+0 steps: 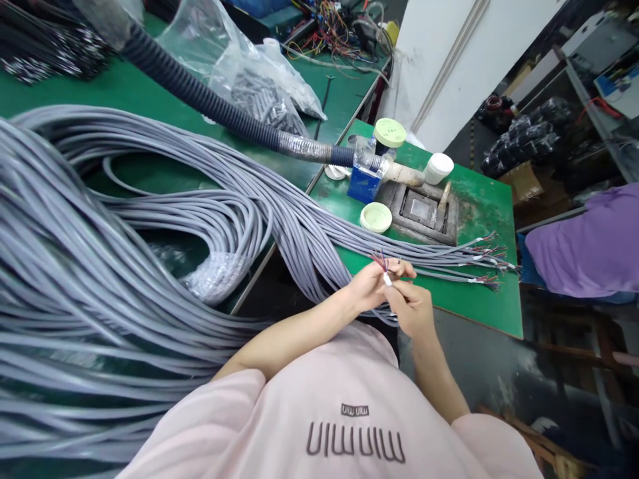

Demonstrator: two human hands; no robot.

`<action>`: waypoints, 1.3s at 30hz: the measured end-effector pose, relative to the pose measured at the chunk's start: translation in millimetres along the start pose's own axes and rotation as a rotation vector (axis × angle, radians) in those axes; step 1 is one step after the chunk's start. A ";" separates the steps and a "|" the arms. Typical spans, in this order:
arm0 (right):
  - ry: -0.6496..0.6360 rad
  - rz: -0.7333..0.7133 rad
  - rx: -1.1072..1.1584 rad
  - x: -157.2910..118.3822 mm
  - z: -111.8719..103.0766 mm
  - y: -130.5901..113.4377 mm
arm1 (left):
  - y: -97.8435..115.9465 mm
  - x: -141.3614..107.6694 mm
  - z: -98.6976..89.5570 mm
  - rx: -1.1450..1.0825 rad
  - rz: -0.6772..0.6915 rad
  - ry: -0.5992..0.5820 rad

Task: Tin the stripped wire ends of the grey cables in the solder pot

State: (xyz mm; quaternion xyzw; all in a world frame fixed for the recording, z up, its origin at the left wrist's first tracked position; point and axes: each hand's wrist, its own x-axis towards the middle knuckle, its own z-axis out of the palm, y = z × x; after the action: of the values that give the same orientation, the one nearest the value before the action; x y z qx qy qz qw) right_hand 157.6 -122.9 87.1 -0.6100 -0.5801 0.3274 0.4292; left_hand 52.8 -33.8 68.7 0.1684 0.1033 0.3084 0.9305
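Observation:
In front of my chest, my left hand and my right hand are both closed on the end of one grey cable. A white sleeve shows at this end, with thin red, blue and dark wires fanning out beyond it. The thumb and forefinger of my right hand pinch right beside the sleeve. My left fingers curl behind the end, their tips partly hidden. Just past my hands, a bundle of grey cables runs onto the green board, with stripped coloured wire ends at its right.
A solder pot sits on the green board beneath a ribbed extraction hose. Round it are a blue box, a pale green lid and a white tub. A person in purple is at the right.

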 end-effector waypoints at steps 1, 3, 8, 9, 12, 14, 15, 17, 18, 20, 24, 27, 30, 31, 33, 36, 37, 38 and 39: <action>0.017 0.003 0.013 -0.7 1.5 1.5 | -3.9 -0.1 -1.6 -0.011 -0.012 -0.012; 0.078 0.027 0.074 -0.2 3.3 4.9 | -11.1 -2.1 -4.1 0.018 -0.003 -0.011; 0.141 0.077 0.125 4.4 -1.1 7.7 | -17.5 -9.9 -6.3 0.223 -0.008 -0.033; 0.121 0.073 0.079 5.3 -4.7 6.6 | -16.7 -10.5 -6.1 0.236 0.015 -0.025; 0.175 0.025 -0.106 8.4 -22.9 0.9 | -12.1 -10.4 -5.9 0.237 0.087 0.050; 0.281 0.005 -0.151 11.6 -38.1 -4.5 | -9.3 -10.4 -6.4 0.234 0.072 0.090; 0.300 0.012 -0.136 13.8 -45.3 -7.7 | -8.7 -10.9 -6.9 0.234 0.038 0.091; 0.201 0.054 -0.084 19.6 -56.7 -15.0 | -9.2 -12.7 -8.2 0.245 -0.041 0.061; 0.109 0.075 -0.065 23.3 -60.5 -18.8 | -10.3 -13.8 -9.0 0.257 -0.070 0.042; -0.077 0.115 -0.050 31.9 -64.8 -25.9 | -13.3 -15.8 -10.9 0.290 -0.097 0.011; -0.265 0.174 -0.080 48.5 -63.2 -36.4 | -18.2 -17.8 -16.9 0.388 -0.115 -0.043; -0.339 0.174 -0.098 55.5 -58.1 -43.3 | -20.3 -18.2 -21.8 0.463 -0.109 -0.091; -0.389 0.142 -0.098 56.7 -52.8 -47.4 | -22.2 -18.5 -25.2 0.486 -0.111 -0.089; -0.375 0.127 -0.107 56.1 -50.9 -47.1 | -22.6 -18.5 -25.9 0.486 -0.117 -0.078; -0.294 0.089 -0.147 54.4 -46.9 -43.4 | -22.5 -18.0 -26.8 0.487 -0.120 -0.057; -0.086 0.057 -0.178 53.1 -41.0 -33.2 | -19.3 -16.3 -27.1 0.498 -0.100 -0.034; -0.014 0.060 -0.160 53.4 -40.0 -30.0 | -17.8 -15.8 -27.2 0.502 -0.089 -0.024; 0.063 0.066 -0.133 54.1 -40.0 -27.6 | -16.4 -15.5 -27.5 0.506 -0.079 -0.015; 0.155 0.068 -0.101 55.1 -41.3 -26.0 | -15.3 -15.4 -28.1 0.511 -0.073 -0.007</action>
State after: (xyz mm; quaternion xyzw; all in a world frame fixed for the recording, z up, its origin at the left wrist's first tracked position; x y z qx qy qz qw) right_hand 189.8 -75.5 133.2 -0.6737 -0.5399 0.2639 0.4300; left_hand 40.5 -47.7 38.4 0.3951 0.1807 0.2381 0.8686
